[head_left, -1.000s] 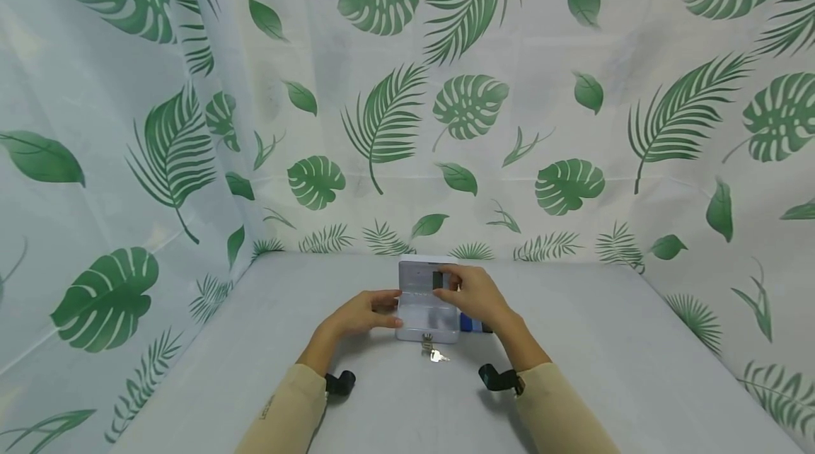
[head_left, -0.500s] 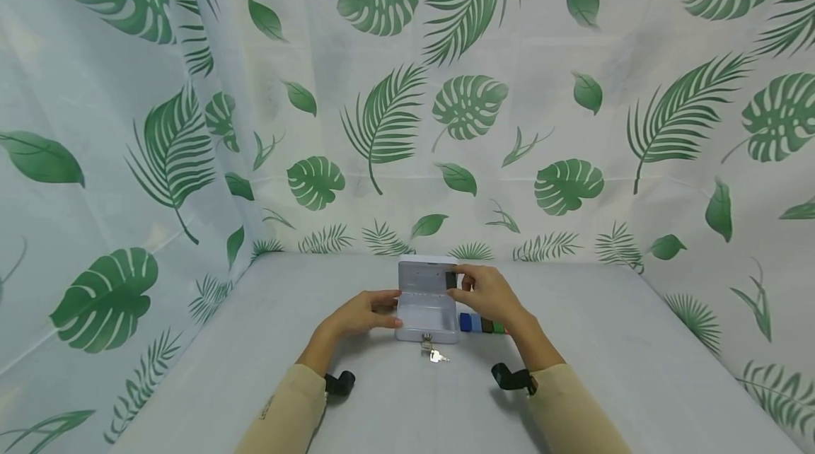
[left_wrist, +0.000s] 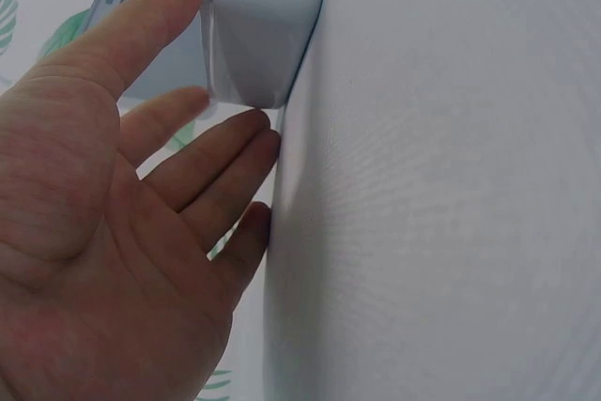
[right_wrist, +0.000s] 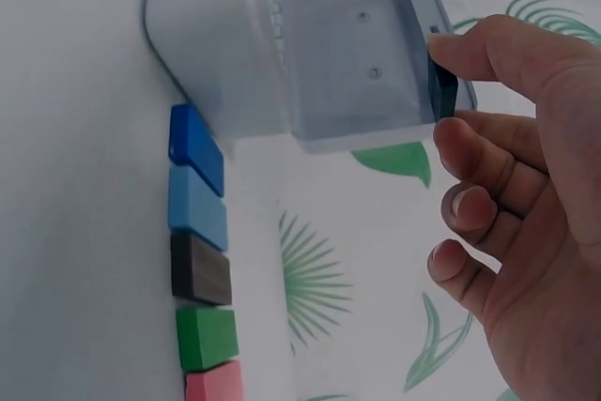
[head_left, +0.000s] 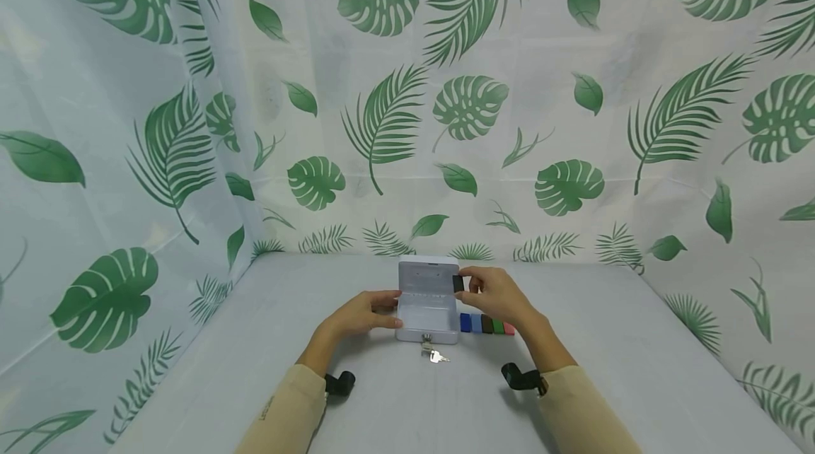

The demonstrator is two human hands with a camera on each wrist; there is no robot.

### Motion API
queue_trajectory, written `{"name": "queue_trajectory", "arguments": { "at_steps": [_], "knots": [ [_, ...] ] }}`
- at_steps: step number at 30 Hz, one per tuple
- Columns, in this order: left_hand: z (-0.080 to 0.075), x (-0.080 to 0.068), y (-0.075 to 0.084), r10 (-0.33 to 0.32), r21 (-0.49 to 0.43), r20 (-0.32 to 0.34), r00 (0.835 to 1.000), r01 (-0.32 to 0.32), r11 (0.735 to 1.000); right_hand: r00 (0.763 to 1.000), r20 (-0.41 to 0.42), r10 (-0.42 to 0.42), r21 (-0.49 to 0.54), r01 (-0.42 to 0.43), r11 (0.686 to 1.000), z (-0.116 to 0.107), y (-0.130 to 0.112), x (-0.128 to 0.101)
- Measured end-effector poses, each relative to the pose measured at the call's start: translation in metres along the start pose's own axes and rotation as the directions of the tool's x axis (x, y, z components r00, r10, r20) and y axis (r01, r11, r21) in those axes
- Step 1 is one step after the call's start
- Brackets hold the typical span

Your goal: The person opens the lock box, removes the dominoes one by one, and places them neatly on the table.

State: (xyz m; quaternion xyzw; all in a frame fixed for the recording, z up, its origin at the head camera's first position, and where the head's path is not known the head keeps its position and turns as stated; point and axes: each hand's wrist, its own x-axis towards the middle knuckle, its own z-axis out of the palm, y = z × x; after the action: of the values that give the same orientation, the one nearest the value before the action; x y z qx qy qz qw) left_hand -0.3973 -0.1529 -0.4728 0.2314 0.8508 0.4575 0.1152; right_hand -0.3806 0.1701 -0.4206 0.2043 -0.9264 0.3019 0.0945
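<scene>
A pale cash box (head_left: 427, 317) sits mid-table with its lid (head_left: 420, 277) raised. Keys (head_left: 438, 356) hang from the lock at its front. At the box's left side, my left hand (head_left: 358, 312) touches the wall with extended thumb and fingers; in the left wrist view the thumb (left_wrist: 174, 7) lies on the box's upper edge. My right hand (head_left: 499, 293) pinches a small black block (head_left: 458, 283) between thumb and fingertips, at the lid's right edge. The right wrist view shows the black block (right_wrist: 442, 89) in front of the lid, its other fingers loosely bent.
Several coloured blocks stand in a row right of the box: dark blue (head_left: 465, 323), light blue (head_left: 476, 324), dark brown (head_left: 487, 324), green (head_left: 499, 327) and pink (head_left: 509, 329). A leaf-patterned curtain (head_left: 407, 121) rises behind the white table (head_left: 407, 411).
My right hand has moved right with the black block, from in front of the lid to its right edge, uncovering the row of coloured blocks. The left hand and box stay put.
</scene>
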Motion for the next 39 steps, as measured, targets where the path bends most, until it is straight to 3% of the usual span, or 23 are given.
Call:
{"name": "queue_trajectory", "arguments": {
  "at_steps": [10, 39],
  "knots": [
    [0.001, 0.001, 0.000, 0.005, 0.000, 0.007, 1.000, -0.005, 1.000, 0.998, 0.055, -0.024, 0.023, 0.023, 0.999, -0.015, 0.017, -0.004],
    [0.000, -0.001, 0.001, 0.004, 0.009, 0.004, 1.000, -0.004, 1.000, 0.992, 0.110, 0.068, 0.080, -0.077, 0.994, -0.040, 0.060, -0.017]
  ]
}}
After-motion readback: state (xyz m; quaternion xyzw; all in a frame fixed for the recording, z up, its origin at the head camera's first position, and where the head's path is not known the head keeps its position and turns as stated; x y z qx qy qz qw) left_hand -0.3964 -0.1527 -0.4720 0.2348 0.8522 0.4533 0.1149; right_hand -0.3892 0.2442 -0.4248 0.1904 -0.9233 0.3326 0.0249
